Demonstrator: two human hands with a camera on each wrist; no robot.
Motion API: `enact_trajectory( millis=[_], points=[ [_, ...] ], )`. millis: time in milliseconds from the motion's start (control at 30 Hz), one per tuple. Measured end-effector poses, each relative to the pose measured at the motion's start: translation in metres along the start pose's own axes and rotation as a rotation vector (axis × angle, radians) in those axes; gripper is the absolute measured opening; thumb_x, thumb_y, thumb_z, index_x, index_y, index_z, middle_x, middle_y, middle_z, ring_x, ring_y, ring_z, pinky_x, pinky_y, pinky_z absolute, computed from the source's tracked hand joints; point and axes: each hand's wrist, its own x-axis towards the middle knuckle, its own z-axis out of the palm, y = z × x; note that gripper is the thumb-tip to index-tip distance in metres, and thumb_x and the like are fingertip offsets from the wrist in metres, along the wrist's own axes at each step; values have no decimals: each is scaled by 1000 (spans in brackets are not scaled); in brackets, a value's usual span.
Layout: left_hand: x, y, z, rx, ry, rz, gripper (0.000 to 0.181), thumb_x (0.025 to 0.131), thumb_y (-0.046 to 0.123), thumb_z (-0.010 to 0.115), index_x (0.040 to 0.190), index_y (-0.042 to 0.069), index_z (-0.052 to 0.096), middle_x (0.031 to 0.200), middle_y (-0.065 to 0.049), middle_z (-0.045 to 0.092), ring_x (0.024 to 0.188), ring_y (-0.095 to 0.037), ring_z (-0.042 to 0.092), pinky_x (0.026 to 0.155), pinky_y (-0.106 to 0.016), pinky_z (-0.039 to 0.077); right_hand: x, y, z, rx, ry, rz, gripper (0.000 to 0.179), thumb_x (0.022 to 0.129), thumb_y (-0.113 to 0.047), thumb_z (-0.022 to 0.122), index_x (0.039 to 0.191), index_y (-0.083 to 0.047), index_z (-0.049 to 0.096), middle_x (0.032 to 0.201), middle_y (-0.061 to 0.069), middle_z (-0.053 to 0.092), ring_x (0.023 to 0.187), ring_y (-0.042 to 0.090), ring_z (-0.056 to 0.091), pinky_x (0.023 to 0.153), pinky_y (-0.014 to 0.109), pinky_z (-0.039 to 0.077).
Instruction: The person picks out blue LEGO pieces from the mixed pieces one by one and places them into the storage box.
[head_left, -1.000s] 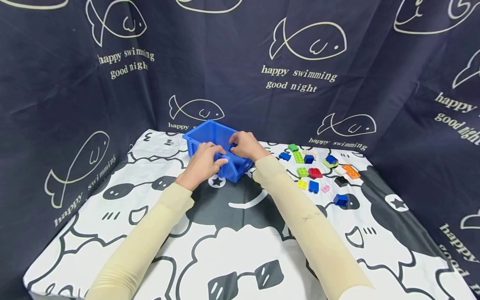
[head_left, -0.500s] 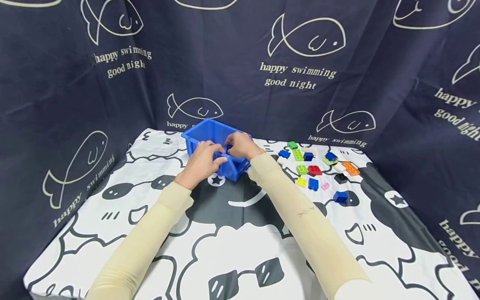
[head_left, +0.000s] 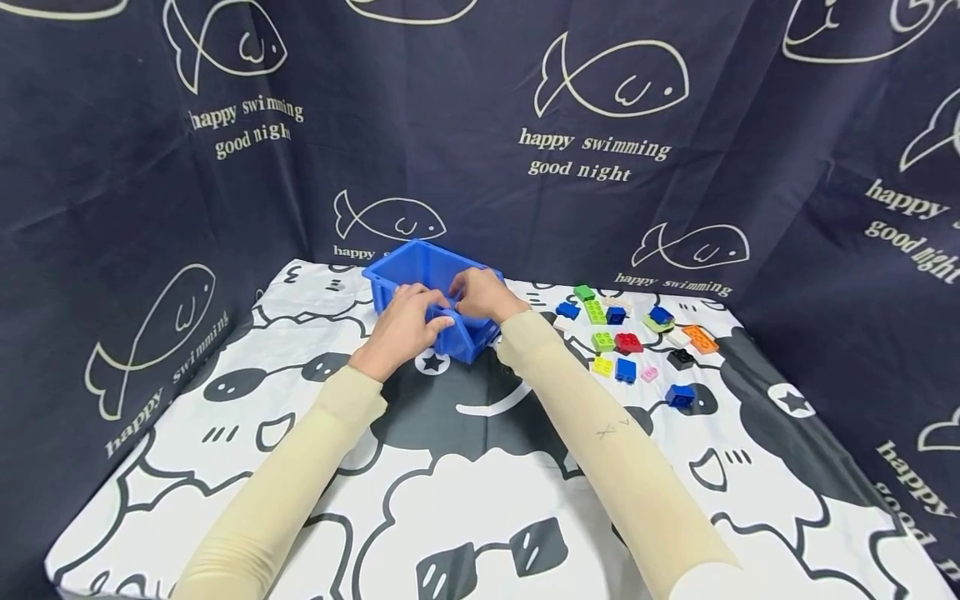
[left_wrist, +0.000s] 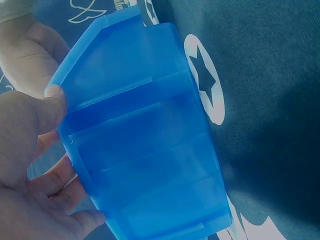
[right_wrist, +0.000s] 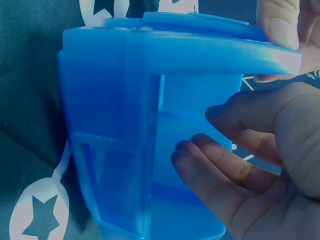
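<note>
A blue plastic storage bin (head_left: pixel 384 292) stands at the back, left of centre. My left hand (head_left: pixel 405 325) grips the rim of its near side. In the left wrist view the thumb (left_wrist: pixel 52 107) lies outside the wall (left_wrist: pixel 140 160), with the other fingers reaching over to the inner side. My right hand (head_left: pixel 483 293) reaches into the bin's open top. Its fingers (right_wrist: pixel 220 165) are loosely bent and apart in the right wrist view, and nothing shows between them. The bin's floor is hidden behind its wall and the hands.
Several loose toy building bricks lie right of the bin, among them a red brick (head_left: pixel 628 342), an orange brick (head_left: pixel 700 339), a black brick (head_left: pixel 681 358) and a blue brick (head_left: pixel 680 396). Dark curtains (head_left: pixel 450 125) stand around the cartoon-print tablecloth (head_left: pixel 480 500).
Half a second ago a dark blue brick showed at the right fingertips inside the bin; now it is gone from them and the fingers are looser. The left hand stays on the rim.
</note>
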Motion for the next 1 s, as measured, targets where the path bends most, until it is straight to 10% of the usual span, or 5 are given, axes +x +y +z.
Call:
enact_trajectory(
  millis=[1000],
  points=[
    [0,2,0,-5,1,-24,26,97,30,74,115,12,74,118,-10,66,119,-32,53,104,-50,44,-61,33,-61,131,173,130,27,94,-13,65,120,-8,71,113,11,70,102,30,66,85,44,59]
  ],
)
